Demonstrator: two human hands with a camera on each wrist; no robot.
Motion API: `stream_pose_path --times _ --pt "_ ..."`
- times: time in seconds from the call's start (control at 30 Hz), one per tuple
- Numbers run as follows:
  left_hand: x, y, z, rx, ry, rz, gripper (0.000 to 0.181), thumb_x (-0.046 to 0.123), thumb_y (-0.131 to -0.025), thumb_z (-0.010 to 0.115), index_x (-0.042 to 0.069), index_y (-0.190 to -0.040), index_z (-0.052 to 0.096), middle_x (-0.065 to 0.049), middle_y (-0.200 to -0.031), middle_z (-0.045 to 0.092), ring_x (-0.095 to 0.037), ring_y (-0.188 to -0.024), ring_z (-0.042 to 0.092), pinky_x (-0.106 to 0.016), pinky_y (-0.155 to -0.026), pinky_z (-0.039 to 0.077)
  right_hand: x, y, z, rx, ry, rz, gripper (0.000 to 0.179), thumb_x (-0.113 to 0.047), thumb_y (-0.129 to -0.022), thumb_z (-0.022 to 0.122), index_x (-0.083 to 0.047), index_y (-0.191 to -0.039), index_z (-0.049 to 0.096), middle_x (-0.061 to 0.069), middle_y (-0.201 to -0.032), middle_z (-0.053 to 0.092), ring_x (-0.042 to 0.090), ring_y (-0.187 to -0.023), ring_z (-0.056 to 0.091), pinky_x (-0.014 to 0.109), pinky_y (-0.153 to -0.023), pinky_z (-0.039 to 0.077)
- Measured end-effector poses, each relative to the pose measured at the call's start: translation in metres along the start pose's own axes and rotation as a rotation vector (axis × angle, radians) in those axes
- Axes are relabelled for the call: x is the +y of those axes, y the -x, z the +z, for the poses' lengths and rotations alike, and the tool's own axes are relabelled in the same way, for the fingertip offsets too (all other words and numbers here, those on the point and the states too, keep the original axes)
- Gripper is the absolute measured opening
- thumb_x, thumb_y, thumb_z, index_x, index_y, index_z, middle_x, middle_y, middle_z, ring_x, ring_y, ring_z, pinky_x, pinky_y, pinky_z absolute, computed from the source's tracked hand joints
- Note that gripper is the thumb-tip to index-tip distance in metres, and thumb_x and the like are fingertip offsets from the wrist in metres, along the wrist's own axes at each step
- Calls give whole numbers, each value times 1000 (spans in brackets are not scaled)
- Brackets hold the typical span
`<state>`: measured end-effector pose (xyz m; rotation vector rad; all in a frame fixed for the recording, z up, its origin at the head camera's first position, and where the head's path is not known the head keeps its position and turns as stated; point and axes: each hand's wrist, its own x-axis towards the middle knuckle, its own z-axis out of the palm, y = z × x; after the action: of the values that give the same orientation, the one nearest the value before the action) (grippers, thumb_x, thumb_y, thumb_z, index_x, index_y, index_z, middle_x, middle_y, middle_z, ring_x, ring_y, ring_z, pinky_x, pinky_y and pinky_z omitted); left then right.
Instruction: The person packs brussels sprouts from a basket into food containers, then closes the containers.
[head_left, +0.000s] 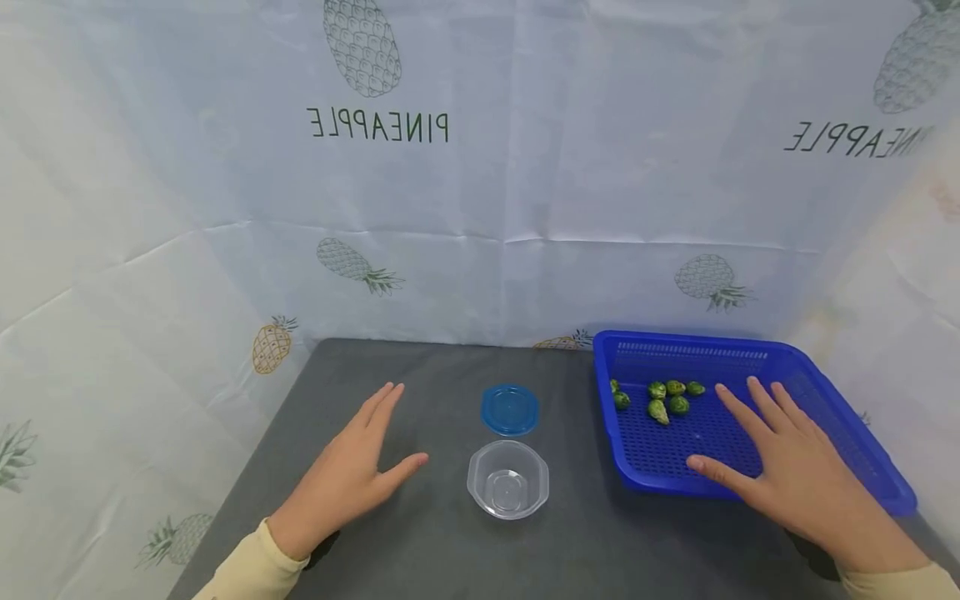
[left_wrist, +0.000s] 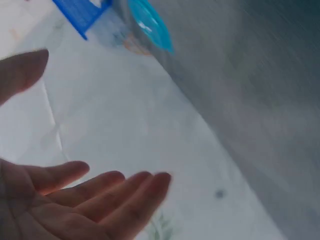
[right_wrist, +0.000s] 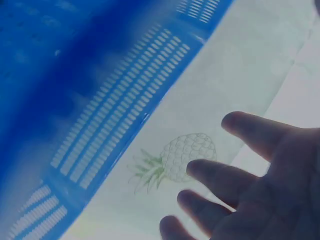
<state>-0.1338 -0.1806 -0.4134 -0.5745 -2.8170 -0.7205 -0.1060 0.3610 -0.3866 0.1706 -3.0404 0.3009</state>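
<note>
My left hand (head_left: pixel 345 471) is held over the left side of the grey table, fingers extended and thumb spread, holding nothing. In the left wrist view its fingers (left_wrist: pixel 125 200) are apart from any object. My right hand (head_left: pixel 795 467) hovers over the right part of a blue plastic basket (head_left: pixel 622 458), fingers spread, also holding nothing. Several Brussels sprouts (head_left: pixel 678 405) lie in the basket's left half. Between the hands stands a clear plastic bowl (head_left: pixel 508 481), with nothing in it. Just behind the bowl lies a round blue lid (head_left: pixel 510 409).
A white curtain (head_left: pixel 480 183) printed with pineapples hangs behind the grey table (head_left: pixel 442 550) and along both sides. The basket's slotted wall (right_wrist: pixel 120 105) rises close to the curtain in the right wrist view.
</note>
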Motion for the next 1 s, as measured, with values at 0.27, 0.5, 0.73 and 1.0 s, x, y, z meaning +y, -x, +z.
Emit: stream_pose_path --times 0.27,0.5,0.73,1.0 --pt "23 -15 24 -76 337 -139 79 50 -98 80 23 -164 46 0 -163 55 -27 -131 69 -49 -104 64 -1 -47 -27 -25 -53 -124 89 -58 -99 75 -2 -163 46 37 -163 42 64 -145 42 84 -107 42" --pt "27 -21 39 -193 645 -238 52 42 -103 76 21 -148 63 -6 -138 72 -19 -107 78 -36 -89 66 10 -79 -29 -94 -85 -148 68 -51 -101 75 -7 -151 63 31 -149 62 55 -132 62 74 -101 55" --pt "19 -26 52 -317 944 -338 52 28 -105 72 -6 -142 63 -19 -120 75 -27 -98 77 -38 -84 70 28 -102 -14 -213 -168 -142 53 -36 -100 79 -3 -140 70 27 -138 71 49 -122 69 65 -94 62" --pt "10 -27 69 -390 1079 -365 48 20 -104 71 -10 -141 62 -11 -109 77 -20 -92 75 -38 -85 70 42 -119 2 -304 -220 -114 40 -21 -97 82 2 -129 76 24 -126 77 43 -112 74 60 -90 64"
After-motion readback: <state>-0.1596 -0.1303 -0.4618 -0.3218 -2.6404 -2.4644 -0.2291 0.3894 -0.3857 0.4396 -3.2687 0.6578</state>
